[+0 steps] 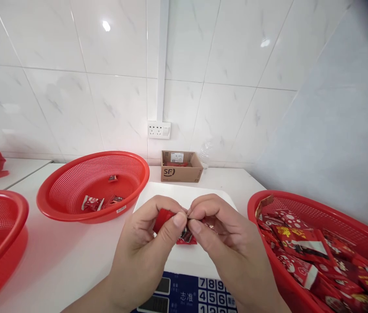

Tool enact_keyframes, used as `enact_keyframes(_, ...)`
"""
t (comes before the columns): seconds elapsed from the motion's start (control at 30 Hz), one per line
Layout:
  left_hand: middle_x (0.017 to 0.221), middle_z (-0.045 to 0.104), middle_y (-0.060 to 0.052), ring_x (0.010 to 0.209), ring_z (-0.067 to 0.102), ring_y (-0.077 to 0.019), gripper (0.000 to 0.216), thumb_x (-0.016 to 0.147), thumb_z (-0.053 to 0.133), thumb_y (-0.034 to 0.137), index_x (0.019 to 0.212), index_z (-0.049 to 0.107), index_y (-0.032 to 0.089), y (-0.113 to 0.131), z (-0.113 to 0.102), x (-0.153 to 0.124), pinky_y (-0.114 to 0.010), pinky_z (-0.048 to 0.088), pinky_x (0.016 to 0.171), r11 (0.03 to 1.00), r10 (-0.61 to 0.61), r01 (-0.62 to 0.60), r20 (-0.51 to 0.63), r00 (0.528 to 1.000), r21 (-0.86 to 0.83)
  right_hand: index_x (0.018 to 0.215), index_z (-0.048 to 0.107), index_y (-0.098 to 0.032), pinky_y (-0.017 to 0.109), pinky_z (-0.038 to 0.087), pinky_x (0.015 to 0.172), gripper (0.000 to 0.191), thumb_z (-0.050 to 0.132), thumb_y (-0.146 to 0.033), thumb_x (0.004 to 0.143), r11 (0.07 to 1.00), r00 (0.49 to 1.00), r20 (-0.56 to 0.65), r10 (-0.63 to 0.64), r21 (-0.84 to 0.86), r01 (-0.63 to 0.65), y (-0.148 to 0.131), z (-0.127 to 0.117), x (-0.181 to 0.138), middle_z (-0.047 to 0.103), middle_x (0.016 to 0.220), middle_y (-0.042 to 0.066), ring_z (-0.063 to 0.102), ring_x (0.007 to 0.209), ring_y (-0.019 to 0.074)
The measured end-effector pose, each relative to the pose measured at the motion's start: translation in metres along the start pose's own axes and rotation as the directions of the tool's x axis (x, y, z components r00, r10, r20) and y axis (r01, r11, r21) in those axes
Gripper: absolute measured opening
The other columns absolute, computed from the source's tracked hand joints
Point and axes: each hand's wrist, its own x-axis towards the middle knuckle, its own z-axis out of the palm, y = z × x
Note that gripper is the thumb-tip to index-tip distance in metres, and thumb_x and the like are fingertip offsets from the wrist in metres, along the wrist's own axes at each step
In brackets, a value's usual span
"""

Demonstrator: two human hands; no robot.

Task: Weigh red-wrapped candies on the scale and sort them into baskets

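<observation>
Both my hands meet over a white weighing scale (153, 191), thumbs and index fingers pinched close together. My left hand (151, 248) holds a small red packet (163, 219) between thumb and curled fingers. My right hand (226, 243) pinches the packet's edge beside the left thumb; its other fingers are curled in. More red wrapper (187, 240) shows below the fingertips, and I cannot tell whether it is the same packet. The scale's blue keypad panel (187, 289) lies under my wrists, partly covered by them.
To the right, a red basket (255, 202) is heaped with red snack packets (304, 243). A red basket (143, 174) at centre left holds a few packets (91, 203). Another red basket (17, 204) stands far left. By the wall are a cardboard box (182, 174) and clear plastic bottle (205, 152).
</observation>
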Motion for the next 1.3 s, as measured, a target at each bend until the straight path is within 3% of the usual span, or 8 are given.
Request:
enact_keyframes(0.47,0.071,0.064,0.0,0.069,0.051,-0.0127,0.024,0.084,0.062,0.043,0.082,0.071,0.021,-0.0079,-0.0068,0.0094,-0.024,0.043,0.064,0.982,-0.168,0.167,-0.005,0.986,-0.09,0.075,0.057,-0.023,0.015,0.047,0.05,0.011,0.056,-0.021,0.086,0.983,0.988,0.008,0.153,0.106,-0.153,-0.0037,-0.0033,0.0051,0.055,0.071,-0.004,0.053,0.061,0.0079)
enact_keyframes(0.6,0.074,0.066,0.0,0.068,0.051,-0.0129,0.028,0.087,0.058,0.045,0.087,0.073,0.022,-0.0093,-0.0079,0.0094,-0.025,0.042,0.065,0.988,-0.151,0.151,-0.009,0.988,-0.044,0.074,0.057,-0.023,0.016,0.047,0.049,0.011,0.057,-0.025,0.085,0.968,0.976,-0.038,0.215,0.143,-0.208,-0.005,-0.002,0.0047,0.056,0.067,-0.004,0.053,0.059,0.0086)
enact_keyframes(0.73,0.077,0.066,0.001,0.071,0.055,-0.0117,0.024,0.089,0.056,0.042,0.087,0.071,0.024,-0.0066,-0.0073,0.0081,-0.024,0.045,0.067,0.993,-0.115,0.115,-0.005,0.993,-0.023,0.076,0.057,-0.023,0.016,0.047,0.049,0.013,0.056,-0.028,0.087,0.98,0.984,-0.006,0.177,0.094,-0.176,-0.0048,-0.002,0.0049,0.056,0.068,-0.004,0.054,0.06,0.009)
enact_keyframes(0.93,0.076,0.065,0.003,0.076,0.058,-0.012,0.008,0.086,0.063,0.03,0.09,0.067,0.025,-0.0002,-0.0054,0.0061,-0.022,0.048,0.069,0.996,-0.085,0.083,0.075,0.994,0.02,0.075,0.057,-0.023,0.017,0.046,0.048,0.013,0.056,-0.029,0.086,0.98,0.98,-0.092,0.175,0.111,-0.164,-0.0053,0.0007,0.0032,0.055,0.068,-0.003,0.052,0.06,0.0091)
enact_keyframes(1.1,0.085,0.062,0.0,0.082,0.057,-0.0145,0.007,0.088,0.058,0.026,0.087,0.065,0.024,-0.0021,-0.006,0.0039,-0.024,0.048,0.069,0.989,-0.003,0.0,0.02,1.0,0.15,0.082,0.059,-0.025,0.018,0.048,0.053,0.005,0.057,-0.022,0.085,0.998,0.997,-0.061,0.036,-0.046,-0.039,-0.0008,-0.0016,0.0025,0.057,0.078,-0.002,0.055,0.067,0.01)
enact_keyframes(1.3,0.086,0.061,0.0,0.086,0.056,-0.0143,0.01,0.088,0.054,0.02,0.086,0.062,0.025,-0.0027,-0.0057,0.0036,-0.023,0.047,0.07,0.977,0.031,-0.032,0.01,0.999,0.212,0.083,0.057,-0.027,0.017,0.046,0.059,0.015,0.057,-0.012,0.082,0.983,0.996,-0.021,-0.092,-0.161,0.087,0.0028,-0.0029,0.0038,0.058,0.08,-0.005,0.054,0.069,0.0081)
